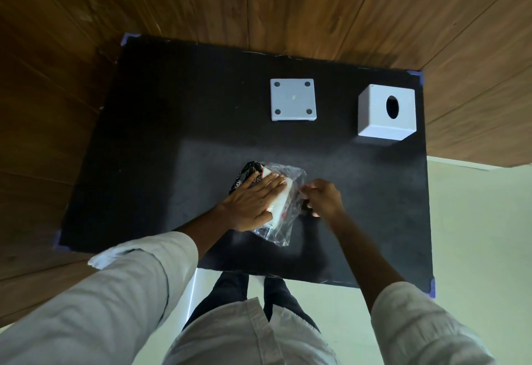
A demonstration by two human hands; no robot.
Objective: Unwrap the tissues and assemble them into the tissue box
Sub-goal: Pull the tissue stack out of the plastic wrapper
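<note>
A pack of white tissues (280, 206) lies in the middle of the black table (161, 140), partly inside a clear and black plastic wrapper (290, 174). My left hand (253, 197) lies flat on top of the pack, fingers stretched out, pressing it down. My right hand (324, 197) pinches the clear wrapper at the pack's right side. A white cube tissue box cover (387, 114) with an oval slot stands at the back right. Its flat white base plate (293, 99), with round pads at the corners, lies to the left of the cover.
Blue tape marks the table's corners (62, 242). A wooden wall runs along the back and left. Pale floor shows on the right, and my own legs stand below the table's front edge.
</note>
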